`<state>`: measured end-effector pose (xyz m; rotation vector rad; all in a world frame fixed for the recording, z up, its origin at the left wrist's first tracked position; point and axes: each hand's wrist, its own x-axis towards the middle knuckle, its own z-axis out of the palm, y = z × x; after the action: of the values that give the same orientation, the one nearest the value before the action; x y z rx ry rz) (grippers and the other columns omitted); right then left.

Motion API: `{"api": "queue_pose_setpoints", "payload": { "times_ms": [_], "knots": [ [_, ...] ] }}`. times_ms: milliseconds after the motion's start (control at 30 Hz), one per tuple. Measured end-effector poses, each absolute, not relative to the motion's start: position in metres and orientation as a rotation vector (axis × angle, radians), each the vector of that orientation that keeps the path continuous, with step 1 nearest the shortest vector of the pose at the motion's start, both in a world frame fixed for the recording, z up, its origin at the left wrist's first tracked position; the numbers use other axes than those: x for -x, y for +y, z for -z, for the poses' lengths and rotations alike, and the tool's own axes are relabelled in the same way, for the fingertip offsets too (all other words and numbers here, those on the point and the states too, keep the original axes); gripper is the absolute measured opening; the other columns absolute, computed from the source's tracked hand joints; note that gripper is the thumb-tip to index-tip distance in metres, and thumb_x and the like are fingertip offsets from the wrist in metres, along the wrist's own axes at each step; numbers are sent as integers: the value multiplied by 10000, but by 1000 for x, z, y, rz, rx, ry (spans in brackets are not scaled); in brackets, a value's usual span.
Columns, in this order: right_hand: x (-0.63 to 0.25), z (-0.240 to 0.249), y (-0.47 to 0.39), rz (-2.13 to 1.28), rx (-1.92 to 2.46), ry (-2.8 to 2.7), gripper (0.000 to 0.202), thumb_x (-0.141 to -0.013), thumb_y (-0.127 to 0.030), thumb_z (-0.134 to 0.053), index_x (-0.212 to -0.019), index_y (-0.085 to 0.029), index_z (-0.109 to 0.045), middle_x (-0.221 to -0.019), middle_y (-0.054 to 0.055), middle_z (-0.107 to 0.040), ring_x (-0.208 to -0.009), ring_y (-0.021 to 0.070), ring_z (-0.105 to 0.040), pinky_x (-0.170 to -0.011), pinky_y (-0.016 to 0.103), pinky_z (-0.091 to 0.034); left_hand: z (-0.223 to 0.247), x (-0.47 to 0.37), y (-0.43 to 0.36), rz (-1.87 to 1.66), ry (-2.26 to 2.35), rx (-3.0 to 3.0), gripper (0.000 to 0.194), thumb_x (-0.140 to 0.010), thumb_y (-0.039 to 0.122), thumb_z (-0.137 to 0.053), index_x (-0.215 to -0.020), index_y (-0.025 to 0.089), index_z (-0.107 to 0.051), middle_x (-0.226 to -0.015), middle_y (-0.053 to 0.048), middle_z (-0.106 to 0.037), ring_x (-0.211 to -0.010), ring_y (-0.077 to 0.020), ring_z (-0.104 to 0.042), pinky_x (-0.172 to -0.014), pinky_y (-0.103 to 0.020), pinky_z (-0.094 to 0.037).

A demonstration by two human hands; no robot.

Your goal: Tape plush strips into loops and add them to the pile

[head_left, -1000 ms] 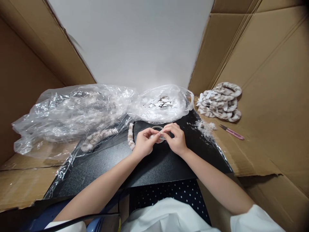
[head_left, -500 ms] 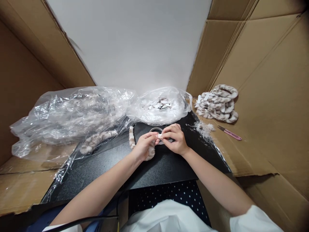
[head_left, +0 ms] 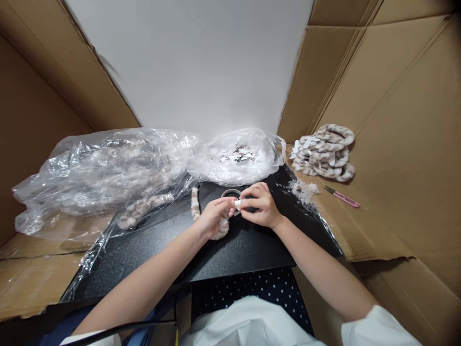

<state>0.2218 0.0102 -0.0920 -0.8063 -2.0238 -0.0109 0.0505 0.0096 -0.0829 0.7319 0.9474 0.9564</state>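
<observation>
Over the black table [head_left: 158, 259], my left hand [head_left: 214, 217] is closed on a fluffy white-and-brown band [head_left: 195, 204], which curves out past its fingers on both sides. My right hand [head_left: 260, 205] pinches a small white tag [head_left: 237, 204] where the fingertips of both hands nearly meet. Behind the fingertips shows a thin, pale ring-like strip [head_left: 231, 191]; where it ends is hidden by the hands.
A clear bag [head_left: 108, 168] of fluffy pieces lies at the left. Beside it sits a bag [head_left: 245, 170] of small tags. Fluffy rings [head_left: 333, 154] are piled at the right, near a pink cutter [head_left: 346, 199] and fluff scraps [head_left: 304, 191].
Both hands stay together, with the fingers shifted slightly around the white tag. The pale strip under my right hand shows less now. The view has moved slightly.
</observation>
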Motion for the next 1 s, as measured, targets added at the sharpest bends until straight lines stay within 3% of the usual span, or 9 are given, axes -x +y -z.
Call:
{"api": "queue_pose_setpoints", "payload": {
  "times_ms": [267,400,567,733,1000],
  "knots": [
    [-223,96,14,-9,690,-2034,117,-756,-169,-649,-698,-263,-688,-772,-26,-695,-764,148,-564,-777,337,-366,86,-45,14,-835,886,-818,224,-534,215,-817,-713,138,-707,-592,-2,-605,-488,-46,-483,-451,-157,-388],
    [-222,98,14,-236,718,-2011,89,-728,-172,-672,-783,-240,-653,-812,-10,-691,-784,155,-593,-793,329,-403,86,-46,15,-870,938,-834,301,-487,250,-859,-708,127,-696,-585,9,-586,-466,-26,-428,-417,-143,-328],
    [-221,98,14,-752,892,-1775,410,-655,-292,-757,-1000,-215,-550,-816,-10,-664,-761,160,-624,-759,299,-468,87,-47,15,-1039,1003,-883,392,-467,305,-873,-773,136,-694,-495,61,-504,-423,-27,-375,-402,-153,-296],
    [-217,95,12,-882,884,-1699,128,-727,-226,-644,-841,-183,-602,-825,11,-663,-773,152,-616,-741,285,-468,87,-45,10,-1069,1010,-1071,335,-579,339,-828,-818,136,-713,-557,30,-567,-443,-41,-417,-418,-164,-330],
    [-214,100,18,-1445,800,-1380,192,-784,-359,-584,-845,-187,-525,-579,-52,-587,-513,95,-549,-563,239,-448,81,-43,8,-984,1025,-1306,336,-664,394,-780,-851,121,-725,-694,-33,-667,-500,-64,-485,-473,-186,-400]
  ]
}}
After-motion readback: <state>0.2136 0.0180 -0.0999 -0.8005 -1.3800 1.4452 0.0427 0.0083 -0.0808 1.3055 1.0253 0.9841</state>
